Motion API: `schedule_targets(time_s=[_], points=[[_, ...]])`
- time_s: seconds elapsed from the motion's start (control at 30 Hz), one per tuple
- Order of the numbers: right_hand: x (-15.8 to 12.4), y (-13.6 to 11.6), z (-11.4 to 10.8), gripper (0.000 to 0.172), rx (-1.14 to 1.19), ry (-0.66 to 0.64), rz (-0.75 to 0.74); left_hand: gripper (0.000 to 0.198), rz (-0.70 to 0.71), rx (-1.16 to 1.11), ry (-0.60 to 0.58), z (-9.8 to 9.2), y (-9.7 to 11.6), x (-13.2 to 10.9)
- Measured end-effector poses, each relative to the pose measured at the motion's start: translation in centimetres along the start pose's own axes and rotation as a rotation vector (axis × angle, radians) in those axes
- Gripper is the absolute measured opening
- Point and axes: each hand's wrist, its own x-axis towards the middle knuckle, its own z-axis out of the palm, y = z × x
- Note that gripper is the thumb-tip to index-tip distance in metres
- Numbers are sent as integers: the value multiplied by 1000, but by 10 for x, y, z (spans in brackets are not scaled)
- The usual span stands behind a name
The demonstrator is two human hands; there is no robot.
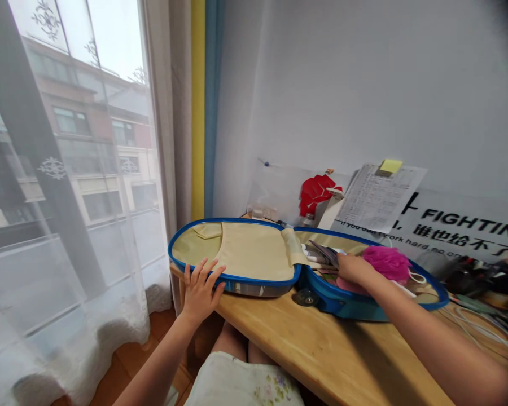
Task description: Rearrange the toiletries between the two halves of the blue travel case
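A small blue-rimmed suitcase lies opened flat on the wooden desk, its two beige-lined halves side by side. My left hand rests with fingers spread on the near rim of the left half, the lid, holding nothing. Inside the right half, my right hand is closed on a dark, slim, flat item whose kind I cannot make out. Pale stick-like things lie beside it. A bright pink mesh bath puff sits behind my right wrist, and a white loop lies by it.
The wooden desk runs along the wall. Clipped papers and a red fist cutout stand behind the suitcase. White cables and dark clutter lie at right. A sheer curtain hangs at left.
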Motion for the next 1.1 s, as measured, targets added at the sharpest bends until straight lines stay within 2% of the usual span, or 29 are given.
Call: schedule_targets(time_s=[0.1, 0.23, 0.37, 0.43, 0.5, 0.6, 0.7, 0.83, 0.93, 1.1], points=[[-4, 1, 0, 27, -74, -10, 4, 31, 0, -12, -2, 0, 0, 1], [-16, 1, -18, 38, -136, 68, 3, 29, -21, -28, 25, -2, 4, 3], [-26, -12, -44, 52, -162, 329, 7, 28, -29, -57, 63, -2, 7, 4], [-26, -29, -56, 55, -142, 460, -74, 28, -34, -59, 64, -3, 8, 4], [-21, -53, -64, 56, -121, 520, -217, 29, -34, -51, 49, -3, 7, 3], [-5, -100, -66, 57, -115, 499, -453, 29, -32, -44, 47, -2, 6, 3], [15, -150, -59, 56, -149, 434, -656, 29, -20, -52, 86, 0, 6, 4], [40, -203, -43, 51, -144, 393, -840, 29, -10, -54, 133, 0, 8, 6], [50, -225, -32, 48, -125, 353, -892, 28, 0, -49, 146, 0, 9, 7], [52, -238, -20, 46, -100, 281, -897, 29, -8, -37, 139, 1, 9, 6]])
